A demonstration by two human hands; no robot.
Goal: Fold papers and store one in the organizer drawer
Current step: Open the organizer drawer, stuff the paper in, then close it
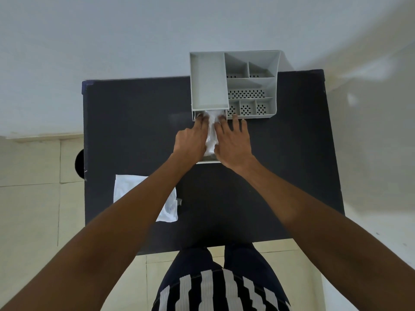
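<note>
In the head view, both hands are working at the open drawer [207, 162] of the grey organizer [233, 84], which is standing at the far edge of the black table [134, 122], right of the middle. The left hand [190, 140] and right hand [231, 142] are lying flat on either side of a folded paper [211, 129], fingers [199, 122] stretched nearly straight and pressing it down into the drawer rather than curling round it; the fingertips are reaching just under the organizer's front. To do this well, I judge that the paper should be kept flat and square to the drawer walls, pushed down evenly from both sides so no corner is riding over the rim, and the hands cleared before the drawer is slid shut. The paper is looking thin, white and creased, likely to spring up once released. The organizer is looking like rigid moulded plastic, matt, with a deep smooth tray on the left and small compartments with perforated bottoms on the right. A second paper [125, 187], white and crumpled at one edge, is lying near the table's near-left corner, partly hidden by the left forearm.
</note>
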